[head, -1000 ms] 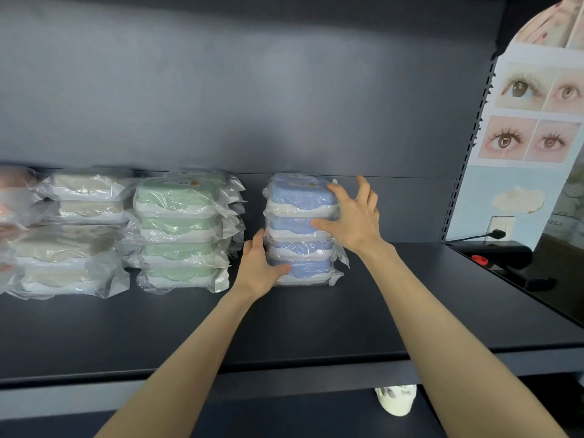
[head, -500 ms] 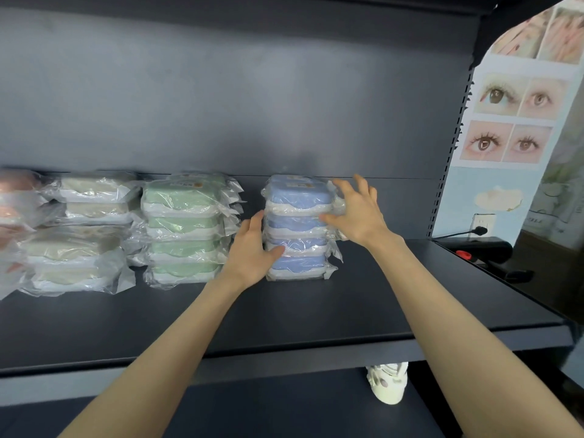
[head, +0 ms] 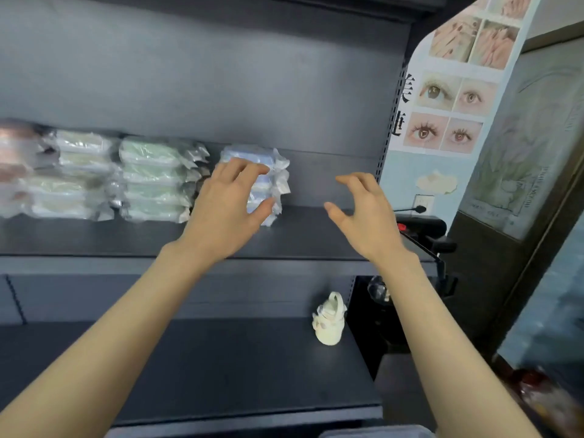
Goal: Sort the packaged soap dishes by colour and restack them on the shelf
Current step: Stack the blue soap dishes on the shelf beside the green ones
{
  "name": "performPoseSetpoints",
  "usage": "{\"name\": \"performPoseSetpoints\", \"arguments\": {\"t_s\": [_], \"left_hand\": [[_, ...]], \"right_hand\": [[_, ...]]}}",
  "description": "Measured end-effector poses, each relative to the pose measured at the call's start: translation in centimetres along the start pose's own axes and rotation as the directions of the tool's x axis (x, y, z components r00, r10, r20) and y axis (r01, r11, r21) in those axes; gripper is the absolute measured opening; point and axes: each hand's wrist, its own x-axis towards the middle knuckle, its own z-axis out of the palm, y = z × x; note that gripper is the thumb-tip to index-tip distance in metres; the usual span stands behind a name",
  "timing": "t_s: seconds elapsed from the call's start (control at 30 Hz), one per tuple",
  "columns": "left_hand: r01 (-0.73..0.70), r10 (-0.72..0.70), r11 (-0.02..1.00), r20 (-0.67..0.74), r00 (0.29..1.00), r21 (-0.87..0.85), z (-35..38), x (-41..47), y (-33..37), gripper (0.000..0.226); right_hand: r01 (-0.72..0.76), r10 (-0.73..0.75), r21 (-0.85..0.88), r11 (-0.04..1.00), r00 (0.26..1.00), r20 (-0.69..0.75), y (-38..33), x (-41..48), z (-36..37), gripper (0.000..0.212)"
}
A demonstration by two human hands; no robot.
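Blue stack (head: 252,152) half behind left hand (head: 226,210)

Inspector: What stood on the upper shelf (head: 316,235)?

Clerk: Four stacks of soap dishes in a row towards the back: leftmost stack (head: 12,165), second stack (head: 76,175), third stack (head: 151,181), rightmost stack (head: 271,172). The left hand (head: 227,210) was before the rightmost stack, and the right hand (head: 366,213) further right.

Inspector: And below?

Clerk: One small shoe (head: 328,324) stood on the lower shelf (head: 189,374), at its right end. A poster (head: 448,115) hung right of the shelving.

free: shelf (head: 316,230) right of blue stack (head: 252,154) | blocked: left, green stack (head: 148,178)
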Motion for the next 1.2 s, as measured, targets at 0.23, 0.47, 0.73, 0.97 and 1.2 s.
{"name": "performPoseSetpoints", "arguments": {"t_s": [0.23,0.47,0.73,0.97,1.2], "left_hand": [[0.001,-0.015,0.998,0.221,0.975,0.063,2.0,-10.6,9.6,0.043],[0.085,-0.058,0.996,0.475,0.878,-0.037,8.9,-22.1,15.2,0.047],[0.252,-0.125,0.966,0.759,0.639,-0.053,18.2,-34.1,22.0,0.051],[0.474,-0.315,0.877,0.84,0.442,0.079,27.4,-41.4,28.1,0.048],[0.742,-0.511,0.62,0.849,0.135,0.255,36.0,-49.9,31.2,0.044]], "right_hand": [[-0.099,0.099,-0.008,0.995,0.987,0.13,4.0,-15.4,-4.4,0.044],[-0.284,0.299,-0.095,0.954,0.913,0.278,9.5,-30.2,-5.0,0.046],[-0.49,0.537,-0.234,0.84,0.682,0.497,17.6,-45.1,-5.4,0.05],[-0.558,0.553,-0.225,0.798,0.532,0.642,27.4,-52.6,-4.8,0.044],[-0.631,0.539,-0.233,0.74,0.348,0.767,34.6,-59.4,-0.9,0.042]]}}
